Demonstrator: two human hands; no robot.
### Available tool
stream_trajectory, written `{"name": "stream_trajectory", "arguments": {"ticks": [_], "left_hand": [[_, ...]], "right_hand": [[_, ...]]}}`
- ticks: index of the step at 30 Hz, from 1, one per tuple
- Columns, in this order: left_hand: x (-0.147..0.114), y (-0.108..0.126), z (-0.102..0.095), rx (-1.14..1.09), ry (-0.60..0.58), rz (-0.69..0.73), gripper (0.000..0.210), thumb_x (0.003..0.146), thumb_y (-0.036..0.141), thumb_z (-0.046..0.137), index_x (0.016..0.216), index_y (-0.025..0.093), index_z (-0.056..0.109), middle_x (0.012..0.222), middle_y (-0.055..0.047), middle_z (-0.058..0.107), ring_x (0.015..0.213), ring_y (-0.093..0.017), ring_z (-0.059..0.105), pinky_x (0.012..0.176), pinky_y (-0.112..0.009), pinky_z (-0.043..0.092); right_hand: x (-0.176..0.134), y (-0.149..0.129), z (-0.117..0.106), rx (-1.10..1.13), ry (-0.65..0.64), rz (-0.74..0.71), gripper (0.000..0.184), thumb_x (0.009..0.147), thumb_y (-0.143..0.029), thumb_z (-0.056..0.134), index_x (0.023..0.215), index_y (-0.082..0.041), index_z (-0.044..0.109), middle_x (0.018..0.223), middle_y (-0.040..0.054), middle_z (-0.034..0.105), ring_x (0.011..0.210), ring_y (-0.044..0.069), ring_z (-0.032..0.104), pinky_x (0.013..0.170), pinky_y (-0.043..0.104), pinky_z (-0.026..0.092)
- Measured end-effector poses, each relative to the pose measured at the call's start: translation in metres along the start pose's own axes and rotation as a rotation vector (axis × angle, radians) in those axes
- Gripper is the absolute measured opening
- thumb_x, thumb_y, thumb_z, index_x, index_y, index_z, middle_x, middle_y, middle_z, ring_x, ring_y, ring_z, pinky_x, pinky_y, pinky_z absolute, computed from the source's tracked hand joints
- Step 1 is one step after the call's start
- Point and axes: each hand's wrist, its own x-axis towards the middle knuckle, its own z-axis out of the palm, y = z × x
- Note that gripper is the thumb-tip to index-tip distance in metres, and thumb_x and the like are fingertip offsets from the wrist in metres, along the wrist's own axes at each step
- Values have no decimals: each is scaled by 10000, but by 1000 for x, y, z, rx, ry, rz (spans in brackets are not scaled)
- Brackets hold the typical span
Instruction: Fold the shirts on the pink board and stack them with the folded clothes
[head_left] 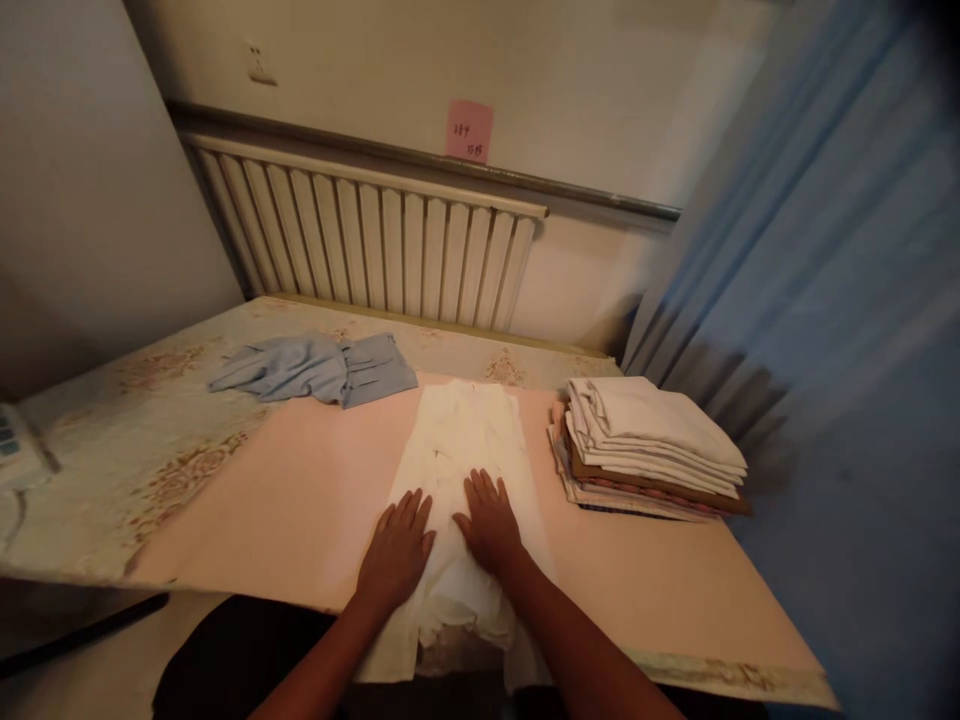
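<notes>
A white garment (469, 420) lies spread lengthwise on a pink sheet (315, 480), its near end reaching the table's front edge. My left hand (397, 545) rests flat at the garment's left side, fingers stretched out. On its right half lies my right hand (491, 520), palm down, with the fingers a little apart. Neither hand grips anything. I cannot tell the garment's exact kind; its near hem looks ruffled and uneven.
A crumpled light blue garment (319, 368) lies at the back left. To the right stands a stack of folded cloth (652, 440). Beyond the table are a radiator (367, 235) and a pink note (469, 130) on the wall. A blue curtain (840, 400) hangs along the right.
</notes>
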Motion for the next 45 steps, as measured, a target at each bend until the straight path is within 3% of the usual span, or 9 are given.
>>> {"name": "stream_trajectory", "arguments": {"ticks": [11, 26, 34, 40, 45], "left_hand": [[3, -3, 9, 32, -1, 56, 513, 942, 343, 353, 1427, 180, 386, 1503, -97, 378, 1405, -253, 293, 1101, -460, 294], [57, -4, 38, 38, 28, 76, 548, 957, 409, 327, 1406, 106, 410, 1469, -152, 417, 1379, -280, 342, 1115, -482, 279], [67, 0, 30, 30, 109, 31, 635, 939, 422, 367, 1491, 139, 233, 1555, -123, 250, 1437, -269, 204, 1129, -477, 252], [76, -4, 34, 8, 36, 99, 538, 931, 446, 385, 1405, 194, 423, 1482, -93, 414, 1392, -276, 316, 1114, -497, 268], [76, -4, 38, 0, 45, 84, 507, 911, 414, 425, 1371, 204, 468, 1448, -81, 465, 1371, -279, 354, 1109, -493, 276]], "right_hand": [[-14, -7, 4, 3, 45, -14, 544, 930, -408, 484, 1364, -82, 450, 1461, 181, 403, 1406, 290, 269, 1158, 519, 181], [-12, -5, 6, 30, 34, -10, 525, 930, -365, 483, 1369, -78, 446, 1459, 181, 405, 1400, 280, 284, 1151, 513, 221], [-9, -7, 4, 40, 0, 21, 543, 927, -396, 480, 1370, -83, 452, 1463, 170, 404, 1399, 284, 288, 1152, 506, 215], [-10, -3, 13, 26, 17, 36, 581, 931, -444, 467, 1389, -88, 435, 1477, 159, 385, 1408, 278, 268, 1158, 486, 209], [-5, -1, 14, -14, -4, 38, 597, 935, -466, 449, 1390, -79, 431, 1484, 174, 365, 1406, 291, 270, 1149, 496, 215]]}}
